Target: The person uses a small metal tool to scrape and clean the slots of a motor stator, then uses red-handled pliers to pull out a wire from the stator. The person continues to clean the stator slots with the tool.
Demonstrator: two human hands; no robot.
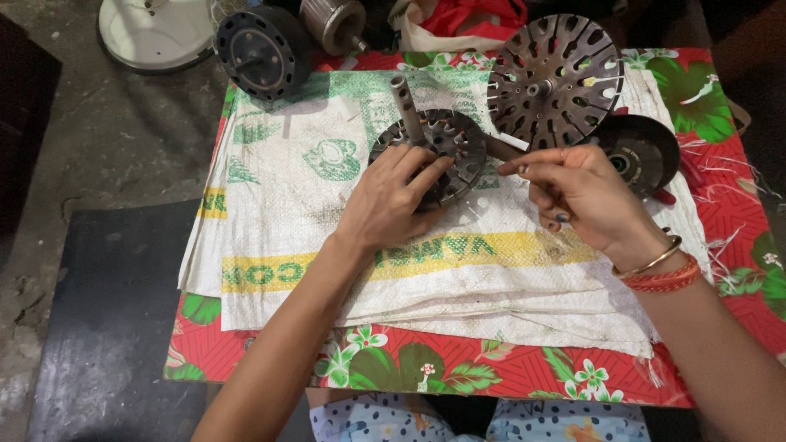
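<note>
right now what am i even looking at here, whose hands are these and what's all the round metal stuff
There is one picture, taken by a camera worn on a person's head, looking down at their own two bare hands. No machine is at work.

The left hand rests on a round slotted metal core with a shaft standing up through its middle. The right hand, with bangles at the wrist, pinches a thin stick-like tool whose tip points at the core; exactly what it is I cannot tell.

They work over a white woven sack spread on a red flowered cloth. Behind lie a larger slotted metal disc and two dark round covers.
</note>
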